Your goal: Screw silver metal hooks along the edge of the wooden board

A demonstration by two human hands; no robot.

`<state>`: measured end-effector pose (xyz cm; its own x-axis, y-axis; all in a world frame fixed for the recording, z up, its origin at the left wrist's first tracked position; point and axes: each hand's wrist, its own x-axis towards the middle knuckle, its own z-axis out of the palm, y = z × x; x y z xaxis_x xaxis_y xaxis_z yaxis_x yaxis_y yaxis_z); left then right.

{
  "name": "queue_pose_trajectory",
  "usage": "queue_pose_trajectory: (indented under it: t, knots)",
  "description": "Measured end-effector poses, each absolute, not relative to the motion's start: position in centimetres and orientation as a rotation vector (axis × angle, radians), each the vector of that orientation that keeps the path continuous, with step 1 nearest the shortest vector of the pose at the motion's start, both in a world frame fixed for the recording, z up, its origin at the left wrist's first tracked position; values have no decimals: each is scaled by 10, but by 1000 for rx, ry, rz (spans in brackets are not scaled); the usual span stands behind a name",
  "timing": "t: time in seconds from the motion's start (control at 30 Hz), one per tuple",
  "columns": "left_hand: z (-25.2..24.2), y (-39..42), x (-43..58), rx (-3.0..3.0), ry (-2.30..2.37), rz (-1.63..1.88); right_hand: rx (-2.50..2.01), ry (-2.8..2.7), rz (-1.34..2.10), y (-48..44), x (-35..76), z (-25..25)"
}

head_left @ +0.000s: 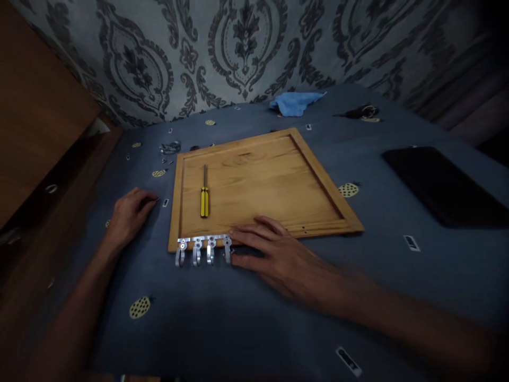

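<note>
A: Location of the four-hook metal rail (211, 243)?
B: Lies along the near edge of the wooden panel (258, 180), at its left corner, hook ends jutting past that edge toward the near side.
A: Right hand (274, 246)?
B: Rests at the same edge, fingers partly spread, thumb and forefinger up against the rail's right end. Cannot tell whether gripping or merely pressing.
A: Left hand (129, 217)?
B: Sits left of the panel, apart from it, thumb and fingertips drawn close together. Shows a tiny pale speck at the tips; cannot tell whether held there or lying beneath.
A: Tools noted?
B: One yellow-and-black screwdriver (204, 201), flat on the panel near its left side, shaft pointing away.
A: Panel condition?
B: Lies flat, with a raised border; shows small dark holes (304, 229) in the near border, right of the right hand.
A: Surroundings?
B: Underneath, dark blue pineapple-print cloth (238, 329); near the far left corner, small metal pieces (170, 147); toward the patterned wall (246, 48), a crumpled light-blue rag (294, 103); well to the right, a flat black object (441, 185).
</note>
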<state>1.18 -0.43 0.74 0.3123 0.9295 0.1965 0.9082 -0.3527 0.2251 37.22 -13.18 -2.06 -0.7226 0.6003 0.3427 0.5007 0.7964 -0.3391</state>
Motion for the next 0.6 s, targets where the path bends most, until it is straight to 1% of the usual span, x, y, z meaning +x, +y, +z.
queue_pose_trajectory:
  t: [0.37,0.5,0.6]
  knots:
    - [19,-13,21,2448,1798,413,-828,-2537,288,-132,372,-21]
    - [38,-24,32,2415,1850,512,-799,-2515,282,-131,371,-21]
    - [59,-39,54,2439,1752,569,-792,-2493,290,-130,370,-23]
